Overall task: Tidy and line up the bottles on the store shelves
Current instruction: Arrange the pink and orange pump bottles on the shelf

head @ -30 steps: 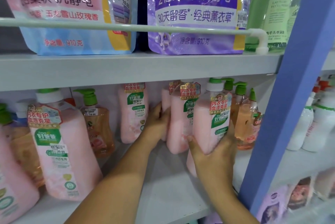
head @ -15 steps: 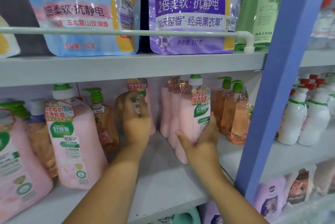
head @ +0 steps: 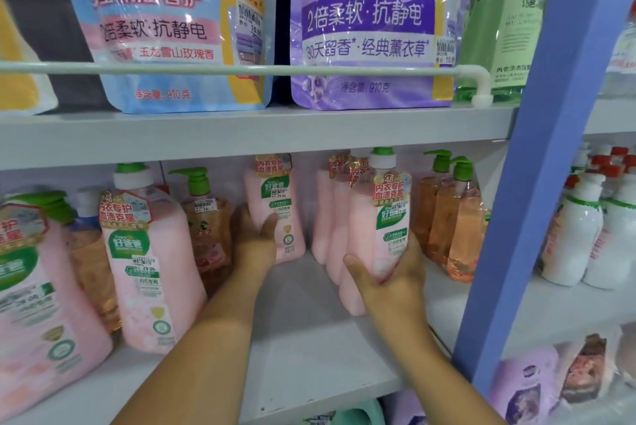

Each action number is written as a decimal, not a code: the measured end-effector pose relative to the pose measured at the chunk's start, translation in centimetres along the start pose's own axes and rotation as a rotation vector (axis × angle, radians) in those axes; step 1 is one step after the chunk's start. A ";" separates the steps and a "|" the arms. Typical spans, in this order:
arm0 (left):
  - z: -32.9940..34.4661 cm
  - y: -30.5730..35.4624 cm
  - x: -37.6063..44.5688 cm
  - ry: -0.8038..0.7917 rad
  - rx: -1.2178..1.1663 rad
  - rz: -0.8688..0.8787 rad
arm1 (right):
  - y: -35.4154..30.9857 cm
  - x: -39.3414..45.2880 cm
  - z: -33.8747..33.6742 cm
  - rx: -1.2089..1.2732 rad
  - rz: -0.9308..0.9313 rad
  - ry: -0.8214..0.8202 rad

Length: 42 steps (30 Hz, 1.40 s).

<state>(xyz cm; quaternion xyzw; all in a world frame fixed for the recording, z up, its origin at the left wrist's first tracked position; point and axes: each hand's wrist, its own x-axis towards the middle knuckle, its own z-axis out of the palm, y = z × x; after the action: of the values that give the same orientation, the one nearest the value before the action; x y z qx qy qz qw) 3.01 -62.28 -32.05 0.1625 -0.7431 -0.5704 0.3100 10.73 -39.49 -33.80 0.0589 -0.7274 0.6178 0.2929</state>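
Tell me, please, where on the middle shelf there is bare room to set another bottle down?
Bare shelf runs between the two forearms, from the front edge back to the gap between the pink bottle held by the left hand and the pink row held by the right hand. Left of that, the big pink bottles crowd; right, the orange pump bottles.

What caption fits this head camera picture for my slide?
Left hand and right hand each hold a pink plastic detergent bottle on the grey metal store shelf.
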 end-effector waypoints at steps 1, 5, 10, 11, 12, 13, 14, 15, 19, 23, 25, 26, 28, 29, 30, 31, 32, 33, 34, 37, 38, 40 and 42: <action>-0.1 0.1 -0.4 -0.012 0.003 -0.003 | 0.1 0.0 0.0 -0.001 0.000 -0.003; -0.9 0.6 -2.8 -0.060 -0.038 0.002 | 0.3 0.0 0.0 -0.007 -0.009 0.000; -1.4 1.3 -4.3 -0.109 -0.044 -0.019 | 0.6 -0.1 0.3 -0.031 -0.029 -0.004; -1.4 1.6 -4.5 -0.110 -0.049 -0.026 | 0.6 -0.1 0.2 -0.034 -0.035 0.001; -1.6 2.1 -4.9 -0.123 -0.052 -0.037 | 0.6 0.0 0.2 -0.033 -0.041 0.001; -1.7 2.2 -5.0 -0.148 -0.046 -0.044 | 0.6 0.1 0.1 -0.028 -0.043 -0.002; -2.1 2.5 -5.3 -0.190 -0.009 -0.032 | 0.7 0.2 0.1 -0.023 -0.039 -0.010; -2.6 2.6 -5.4 -0.232 0.041 -0.003 | 0.8 0.3 0.1 -0.023 -0.031 -0.021; -5.4 3.0 -8.8 -0.274 0.323 0.069 | 1.4 0.7 0.0 -0.017 -0.034 -0.032; -11.7 5.0 -14.5 -0.092 0.055 0.153 | 1.4 0.8 -0.2 0.017 -0.028 -0.051; -16.3 6.0 -16.0 0.078 -0.010 0.244 | 1.0 0.7 -0.5 -0.009 -0.024 -0.044; -18.6 6.4 -16.4 0.175 -0.007 0.277 | 0.4 0.1 -0.7 -0.025 -0.019 -0.026; -23.0 6.5 -16.4 0.337 0.024 0.365 | -1.5 -2.1 -1.2 0.022 -0.078 0.050; -25.2 6.1 -16.0 0.409 0.049 0.393 | -3.0 -3.9 -1.2 0.081 -0.164 0.085; -27.2 5.5 -15.4 0.468 0.080 0.387 | -4.7 -5.7 -0.8 0.139 -0.253 0.095; -28.9 4.6 -14.7 0.516 0.113 0.350 | -6.5 -7.4 0.1 0.187 -0.312 0.056; -30.3 3.8 -14.1 0.526 0.135 0.296 | -8.3 -8.7 1.5 0.227 -0.318 -0.019; -31.3 2.9 -13.5 0.505 0.135 0.238 | -10.5 -9.7 3.2 0.273 -0.273 -0.127; -31.9 2.3 -13.1 0.451 0.116 0.183 | -12.1 -10.2 5.3 0.301 -0.208 -0.241; -32.6 1.0 -12.4 0.215 0.067 0.101 | -14.3 -10.9 12.3 0.260 0.015 -0.525; -32.6 0.7 -12.2 0.156 0.082 0.096 | -14.2 -11.3 14.0 0.234 0.064 -0.554; -32.7 0.5 -12.1 0.093 0.088 0.094 | -13.5 -11.8 16.0 0.221 0.116 -0.523; -32.8 0.1 -11.9 0.063 0.079 0.100 | -12.8 -12.0 16.4 0.236 0.125 -0.499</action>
<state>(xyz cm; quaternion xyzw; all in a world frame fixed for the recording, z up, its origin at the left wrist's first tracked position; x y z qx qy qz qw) 33.23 -79.63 -30.05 0.1552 -0.7621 -0.5190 0.3546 20.56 -61.03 -29.78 0.1980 -0.7024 0.6813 0.0570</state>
